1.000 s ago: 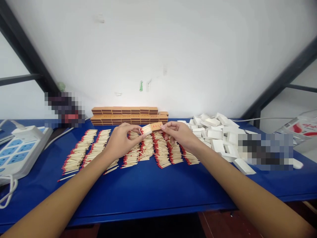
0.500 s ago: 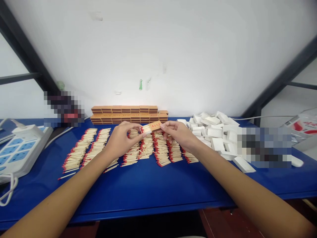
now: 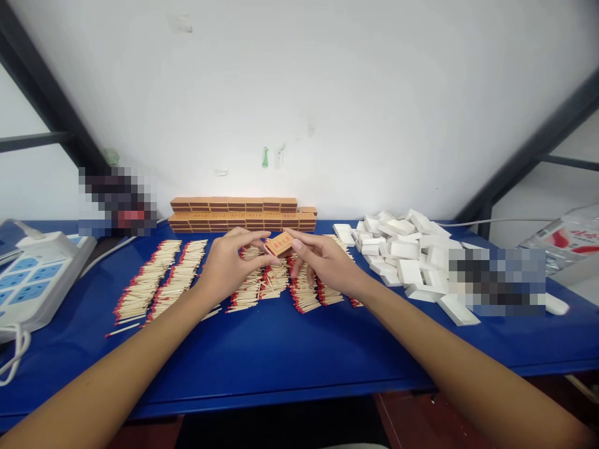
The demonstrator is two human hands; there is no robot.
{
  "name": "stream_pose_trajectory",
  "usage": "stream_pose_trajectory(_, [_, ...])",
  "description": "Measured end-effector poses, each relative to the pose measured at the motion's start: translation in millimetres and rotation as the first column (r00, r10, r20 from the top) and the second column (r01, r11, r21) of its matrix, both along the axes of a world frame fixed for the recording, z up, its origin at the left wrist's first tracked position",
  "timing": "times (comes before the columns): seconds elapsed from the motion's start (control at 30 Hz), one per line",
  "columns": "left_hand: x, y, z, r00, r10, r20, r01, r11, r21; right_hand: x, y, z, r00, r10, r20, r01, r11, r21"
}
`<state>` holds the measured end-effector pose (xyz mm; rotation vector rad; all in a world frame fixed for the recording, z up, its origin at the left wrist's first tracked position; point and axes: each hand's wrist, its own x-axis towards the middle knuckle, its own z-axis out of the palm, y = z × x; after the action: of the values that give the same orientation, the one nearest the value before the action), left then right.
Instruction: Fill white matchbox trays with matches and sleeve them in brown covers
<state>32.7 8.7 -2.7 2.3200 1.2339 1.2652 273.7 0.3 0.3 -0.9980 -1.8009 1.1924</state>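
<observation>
Left of centre in the frame, rows of red-tipped matches (image 3: 148,277) lie beside the left hand (image 3: 228,262), whose thumb and forefinger pinch one end of an orange matchbox (image 3: 281,244) at mid-frame. The right hand (image 3: 331,263) pinches its other end; gentle, straight pressure should keep the box from crumpling. Farther right, white matchbox trays (image 3: 405,249) lie heaped.

A white power strip (image 3: 50,299) with blue sockets, topped by a white plug (image 3: 44,247), sits at left on a blue tabletop (image 3: 290,355). At right, a clear, red-printed plastic bag (image 3: 573,240) lies near a dark metal frame (image 3: 528,137).
</observation>
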Motion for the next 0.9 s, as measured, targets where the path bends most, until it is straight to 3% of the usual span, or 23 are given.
stream_pose_trajectory(0.37, [-0.6, -2.9, -2.1, 0.998, -0.052, 0.024, 0.051, 0.998, 0.041, -9.5, -9.4, -5.1, 0.988, 0.148, -0.048, -0.149, 0.988, -0.026])
stream_pose_trajectory(0.57, [4.8, -7.2, 2.7, 1.000, -0.016, 0.002, 0.016, 1.000, 0.015, -3.8, -2.3, -2.7, 1.000, -0.003, -0.009, 0.003, 0.999, 0.046])
stream_pose_trajectory(0.7, [4.7, -6.0, 3.1, 0.998, -0.049, 0.037, 0.053, 0.993, -0.105, -0.4, 1.6, -5.1, 0.998, -0.053, 0.041, 0.046, 0.988, 0.151])
stream_pose_trajectory(0.8, [4.0, -4.4, 2.3, 0.996, -0.083, 0.020, 0.085, 0.988, -0.131, 1.2, 2.3, -3.6, 0.986, -0.101, 0.136, 0.061, 0.961, 0.270])
stream_pose_trajectory(0.9, [3.9, -4.2, 2.3, 0.997, -0.072, -0.041, 0.069, 0.995, -0.073, 15.7, 13.7, 4.0, 0.956, -0.174, 0.237, 0.070, 0.917, 0.392])
